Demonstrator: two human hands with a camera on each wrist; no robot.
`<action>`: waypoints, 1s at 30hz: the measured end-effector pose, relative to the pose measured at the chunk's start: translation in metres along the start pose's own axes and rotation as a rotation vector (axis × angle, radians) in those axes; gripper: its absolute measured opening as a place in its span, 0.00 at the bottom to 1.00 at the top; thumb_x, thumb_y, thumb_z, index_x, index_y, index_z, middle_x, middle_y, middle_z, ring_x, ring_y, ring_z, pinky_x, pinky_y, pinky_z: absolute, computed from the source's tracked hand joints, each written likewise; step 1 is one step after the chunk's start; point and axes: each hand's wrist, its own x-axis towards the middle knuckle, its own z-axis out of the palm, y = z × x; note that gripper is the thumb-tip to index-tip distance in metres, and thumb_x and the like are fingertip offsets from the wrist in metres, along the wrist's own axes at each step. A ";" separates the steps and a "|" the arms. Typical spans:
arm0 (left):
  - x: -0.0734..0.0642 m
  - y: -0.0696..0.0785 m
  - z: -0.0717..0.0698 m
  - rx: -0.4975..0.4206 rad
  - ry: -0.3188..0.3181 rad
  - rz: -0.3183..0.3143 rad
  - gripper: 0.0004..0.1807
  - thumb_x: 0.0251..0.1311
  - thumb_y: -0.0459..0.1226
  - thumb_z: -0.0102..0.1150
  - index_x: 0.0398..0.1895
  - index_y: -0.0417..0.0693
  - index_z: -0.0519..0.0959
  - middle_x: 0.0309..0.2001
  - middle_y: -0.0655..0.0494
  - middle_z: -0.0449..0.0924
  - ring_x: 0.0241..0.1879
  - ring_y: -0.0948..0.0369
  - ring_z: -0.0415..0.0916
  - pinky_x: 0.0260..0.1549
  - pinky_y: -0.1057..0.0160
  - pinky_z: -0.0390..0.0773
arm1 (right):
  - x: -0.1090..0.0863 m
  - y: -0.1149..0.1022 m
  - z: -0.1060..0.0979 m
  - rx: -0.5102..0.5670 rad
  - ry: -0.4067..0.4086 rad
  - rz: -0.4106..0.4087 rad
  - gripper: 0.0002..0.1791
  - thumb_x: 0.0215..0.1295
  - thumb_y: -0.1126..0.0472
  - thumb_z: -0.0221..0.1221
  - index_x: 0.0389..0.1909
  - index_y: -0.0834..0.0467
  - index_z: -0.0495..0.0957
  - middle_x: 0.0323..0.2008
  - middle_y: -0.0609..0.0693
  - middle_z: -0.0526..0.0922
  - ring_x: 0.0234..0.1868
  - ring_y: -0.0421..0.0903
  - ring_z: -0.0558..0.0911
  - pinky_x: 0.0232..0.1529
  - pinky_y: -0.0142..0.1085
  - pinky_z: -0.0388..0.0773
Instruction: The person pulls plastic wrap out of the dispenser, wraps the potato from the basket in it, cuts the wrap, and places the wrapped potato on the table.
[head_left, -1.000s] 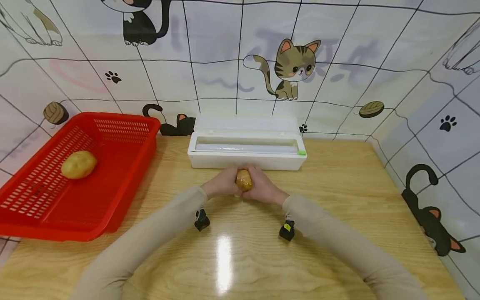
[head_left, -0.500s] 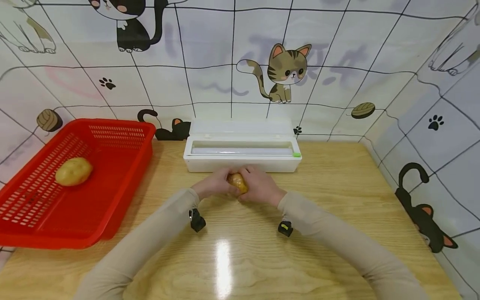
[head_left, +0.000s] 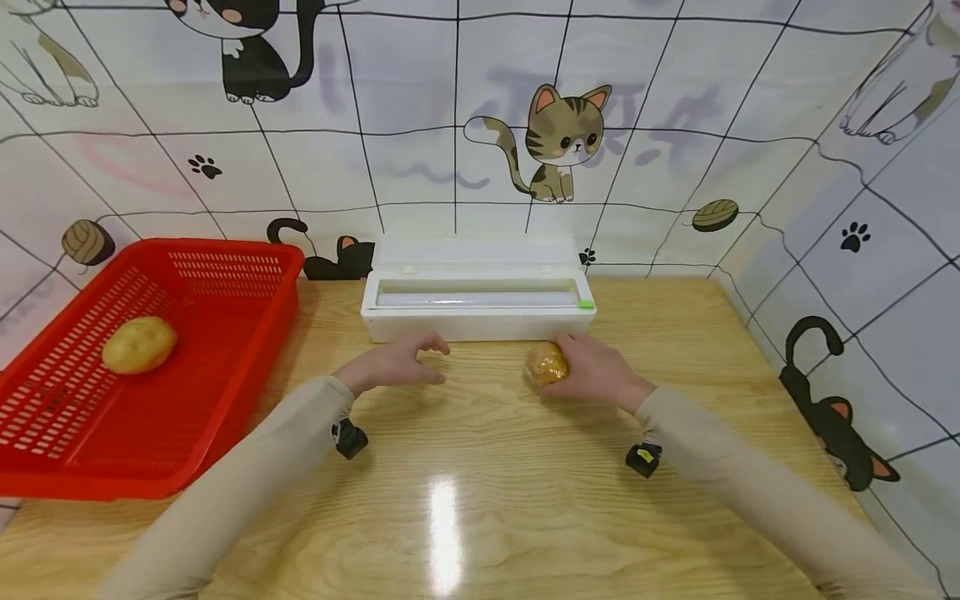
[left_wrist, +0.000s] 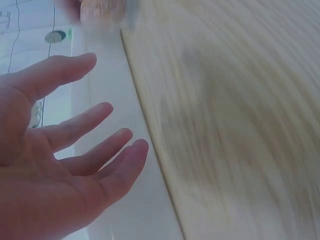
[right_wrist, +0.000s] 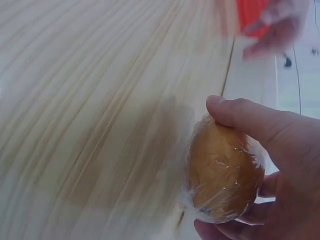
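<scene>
A potato wrapped in clear plastic film [right_wrist: 220, 172] is gripped between the thumb and fingers of my right hand [head_left: 600, 371], just above the table in front of the white box. Loose film edges stick out around it in the right wrist view. My left hand [head_left: 396, 362] is held apart to the left, its fingers spread and loosely bent with nothing in them. In the left wrist view the left hand's palm [left_wrist: 55, 185] shows beside the white box's front. Behind both hands stands the long white cling film box [head_left: 480, 323], lid up, a film roll [head_left: 483, 298] inside.
A red plastic basket [head_left: 247, 392] stands at the left with one unwrapped potato [head_left: 140, 345] inside. Cat-patterned wall covering [head_left: 412, 92] closes off the back and right side of the wooden table [head_left: 510, 500].
Both hands were together around the wrapped potato. They have parted: my right hand has carried the potato to the right, and my left hand has let go and moved left.
</scene>
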 end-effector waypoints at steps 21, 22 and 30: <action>-0.029 -0.021 -0.031 0.123 0.183 0.011 0.12 0.62 0.31 0.58 0.46 0.31 0.76 0.50 0.37 0.76 0.54 0.40 0.69 0.55 0.43 0.66 | -0.035 0.138 -0.042 -0.062 0.105 0.353 0.33 0.59 0.43 0.61 0.42 0.71 0.65 0.27 0.61 0.76 0.25 0.56 0.77 0.19 0.45 0.71; -0.029 -0.021 -0.031 0.125 0.186 0.008 0.12 0.62 0.30 0.58 0.46 0.31 0.76 0.50 0.37 0.76 0.54 0.40 0.69 0.55 0.43 0.66 | -0.035 0.140 -0.043 -0.072 0.115 0.368 0.34 0.59 0.43 0.61 0.41 0.72 0.65 0.26 0.61 0.75 0.25 0.56 0.76 0.19 0.45 0.71; -0.032 -0.020 -0.037 0.173 0.234 0.003 0.10 0.62 0.29 0.57 0.44 0.31 0.76 0.45 0.38 0.77 0.48 0.42 0.71 0.52 0.44 0.69 | -0.033 0.148 -0.038 -0.142 0.121 0.486 0.38 0.61 0.38 0.55 0.40 0.74 0.64 0.21 0.62 0.72 0.21 0.54 0.73 0.19 0.45 0.70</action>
